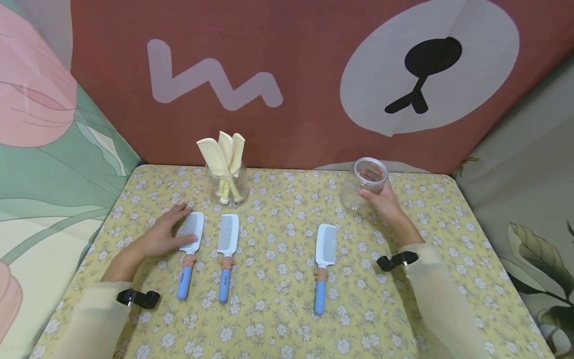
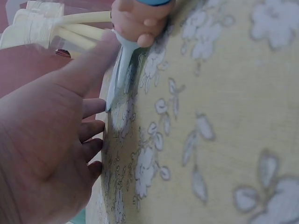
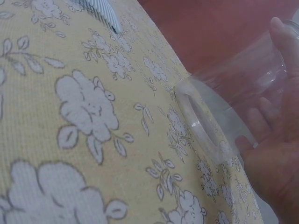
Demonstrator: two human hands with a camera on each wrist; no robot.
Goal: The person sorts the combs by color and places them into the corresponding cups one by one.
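Note:
My left hand (image 1: pixel 163 234) is at the leftmost comb (image 1: pixel 184 279), with the thumb across its toothed head and the other fingers along its far left side. In the left wrist view, my thumb and fingertips lie close to the comb's thin edge. My right hand (image 1: pixel 384 203) grips a clear jar (image 1: pixel 352 195) from its right side, the thumb in front. The jar holds nothing, and its base is at the tabletop; whether it sits fully flat I cannot tell. Two similar combs, white-headed with blue handles, lie in the middle (image 1: pixel 225 284) and on the right (image 1: pixel 320 296).
At the back left stands another clear jar (image 1: pixel 244 192) with several cream-coloured, flat-bladed utensils (image 1: pixel 215 157) in it. A yellow floral cloth (image 1: pixel 273 319) covers the table. Behind the table hangs a reddish-brown printed backdrop (image 1: pixel 305 129).

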